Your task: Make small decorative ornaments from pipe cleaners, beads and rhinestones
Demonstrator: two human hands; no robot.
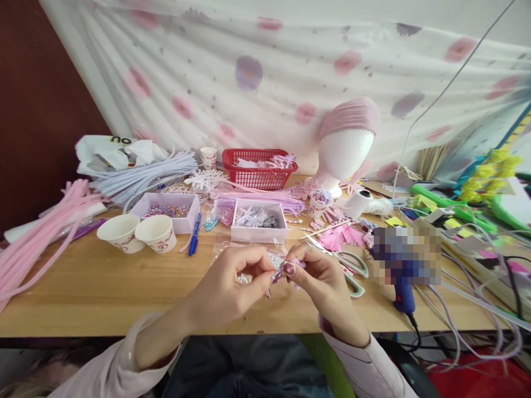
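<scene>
My left hand (238,287) and my right hand (321,284) meet over the front of the wooden table, thumbs and forefingers pinched close together. Between the right fingers shows a small lilac fuzzy piece (298,266), perhaps a pipe-cleaner flower. Whatever sits in the left fingertips is too small and covered to name. Under and behind the hands lies a clear plastic bag of beads (276,260). Scissors with pale green handles (352,262) rest just beyond my right hand. A white box (259,229) of lilac pieces and clear beads stands behind the hands.
Two paper cups (120,235) and a blue pen (194,235) are on the left, near pink pipe cleaners (45,232). At the back stand a red basket (259,174) and a foam head (346,152). A blue corded tool (403,293), partly pixelated, and cables lie right.
</scene>
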